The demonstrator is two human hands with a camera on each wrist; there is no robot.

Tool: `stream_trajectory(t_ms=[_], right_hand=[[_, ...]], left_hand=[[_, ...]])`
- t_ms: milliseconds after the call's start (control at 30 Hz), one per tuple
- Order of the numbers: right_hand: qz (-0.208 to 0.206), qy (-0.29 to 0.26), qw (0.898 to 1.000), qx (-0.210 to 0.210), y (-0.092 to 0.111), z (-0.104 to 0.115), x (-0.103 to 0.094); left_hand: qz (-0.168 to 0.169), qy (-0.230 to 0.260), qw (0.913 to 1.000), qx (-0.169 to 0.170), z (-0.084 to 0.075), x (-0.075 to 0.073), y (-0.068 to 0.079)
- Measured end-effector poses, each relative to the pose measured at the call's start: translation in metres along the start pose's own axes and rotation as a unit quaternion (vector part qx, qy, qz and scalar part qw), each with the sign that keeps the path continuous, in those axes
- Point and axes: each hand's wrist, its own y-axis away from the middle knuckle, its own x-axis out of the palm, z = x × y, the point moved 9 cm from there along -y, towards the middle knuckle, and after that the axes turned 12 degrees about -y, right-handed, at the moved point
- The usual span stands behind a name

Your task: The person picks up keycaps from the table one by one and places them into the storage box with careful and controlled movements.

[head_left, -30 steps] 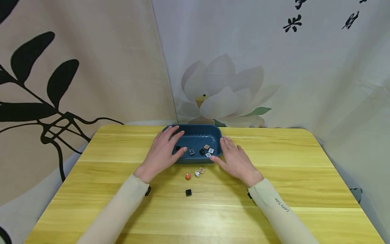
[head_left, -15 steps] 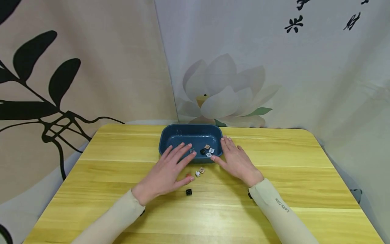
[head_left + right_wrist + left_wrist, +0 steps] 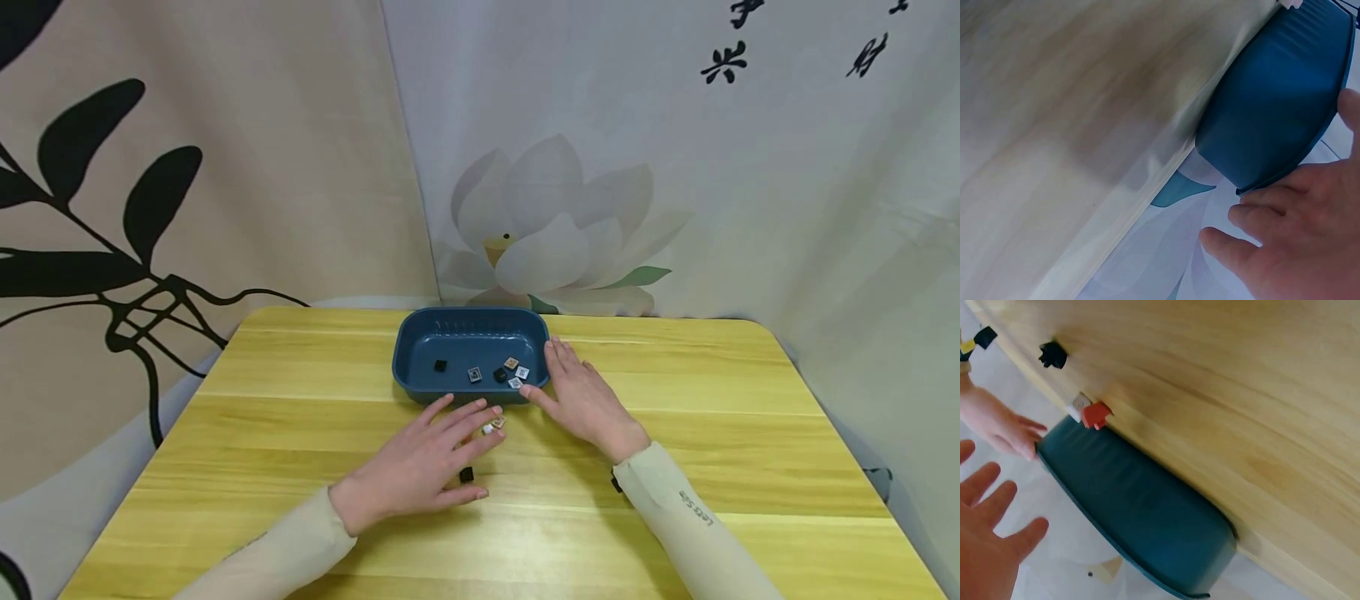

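My left hand (image 3: 427, 462) is spread palm down over the table, just in front of a blue plastic tray (image 3: 416, 337). Between its thumb and fingers shows a small black square piece (image 3: 467, 475). Near its fingertips lie a white piece (image 3: 487, 430) and a tan one (image 3: 499, 422), both partly covered. A red piece (image 3: 1095, 415) shows in the left wrist view but is hidden under the hand in the head view. My right hand (image 3: 588, 404) rests against the tray's right side, fingers straight, thumb at the front corner.
Inside the tray lie several small square keycap-like pieces, among them a black one (image 3: 440, 366) and a grey one (image 3: 475, 375). The tray stands close to the far edge of the wooden table (image 3: 720, 467). A printed curtain (image 3: 300, 167) hangs behind it.
My left hand has moved from over the tray's left side toward me and now covers the red piece in the head view. The right hand stays at the tray's right side.
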Motion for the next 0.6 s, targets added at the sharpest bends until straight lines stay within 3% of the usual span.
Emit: stream_trajectory(t_ms=[200, 600], right_hand=[[0.004, -0.006, 1.000, 0.005, -0.001, -0.002, 0.002], [0.004, -0.006, 1.000, 0.006, -0.001, -0.002, 0.003]], left_hand=[[0.039, -0.011, 0.9980, 0.048, -0.015, 0.009, 0.001], [0.077, -0.008, 0.9922, 0.097, -0.025, 0.025, 0.006]])
